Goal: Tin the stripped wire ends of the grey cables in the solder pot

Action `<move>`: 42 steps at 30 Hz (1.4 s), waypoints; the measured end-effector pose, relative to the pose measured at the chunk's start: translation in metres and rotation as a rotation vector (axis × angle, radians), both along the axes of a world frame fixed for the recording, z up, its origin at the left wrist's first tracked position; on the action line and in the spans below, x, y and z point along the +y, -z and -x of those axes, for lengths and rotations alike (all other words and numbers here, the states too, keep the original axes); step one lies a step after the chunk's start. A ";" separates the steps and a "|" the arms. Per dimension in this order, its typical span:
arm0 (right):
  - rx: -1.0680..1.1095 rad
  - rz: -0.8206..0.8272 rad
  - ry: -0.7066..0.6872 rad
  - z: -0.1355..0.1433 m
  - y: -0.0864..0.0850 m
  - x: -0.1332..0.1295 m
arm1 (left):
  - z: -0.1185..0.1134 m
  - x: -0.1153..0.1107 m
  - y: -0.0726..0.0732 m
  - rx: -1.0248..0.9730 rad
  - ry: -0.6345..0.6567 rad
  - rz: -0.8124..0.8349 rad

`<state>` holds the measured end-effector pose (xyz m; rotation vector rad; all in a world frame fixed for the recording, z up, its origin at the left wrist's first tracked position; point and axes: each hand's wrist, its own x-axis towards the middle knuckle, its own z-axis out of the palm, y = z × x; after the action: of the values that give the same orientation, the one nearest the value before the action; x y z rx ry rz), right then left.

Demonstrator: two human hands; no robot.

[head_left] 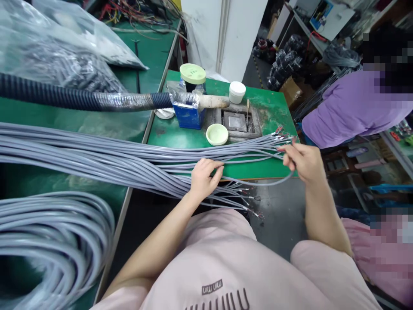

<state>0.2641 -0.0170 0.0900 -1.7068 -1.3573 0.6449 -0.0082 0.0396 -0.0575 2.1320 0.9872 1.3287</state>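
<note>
Long grey cables [106, 146] run in a bundle from the left across the green benches. Their stripped ends [279, 135] show thin coloured wires and lie at the right. My right hand [305, 161] is closed in a pinch near the end of one grey cable [267, 184], which bows down toward the left. My left hand [204, 178] rests over the bundle, thumb and forefinger closed around that same cable. Below the left hand, another group of stripped ends [248, 202] hangs past the bench edge.
Behind the cables sit a square metal pot [235, 121], a pale green dish [217, 135], a white tub [237, 93] and a blue box [189, 114] under a hose [125, 102]. A cable coil [93, 228] lies left. A person in purple [358, 101] is at right.
</note>
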 end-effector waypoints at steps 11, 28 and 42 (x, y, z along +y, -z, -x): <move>0.210 0.434 0.287 -0.035 0.157 -0.163 | -0.014 -0.003 -0.010 0.309 0.145 -0.024; 0.979 -0.033 0.195 0.031 0.117 -0.005 | -0.023 -0.005 -0.035 0.271 0.276 0.184; 0.263 0.180 -0.202 0.044 0.068 -0.087 | -0.030 -0.034 -0.035 -0.221 0.460 0.772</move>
<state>0.2201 -0.1037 0.0223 -1.5667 -1.3231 1.0955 0.0215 0.0054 -0.0220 1.4571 0.6961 0.7575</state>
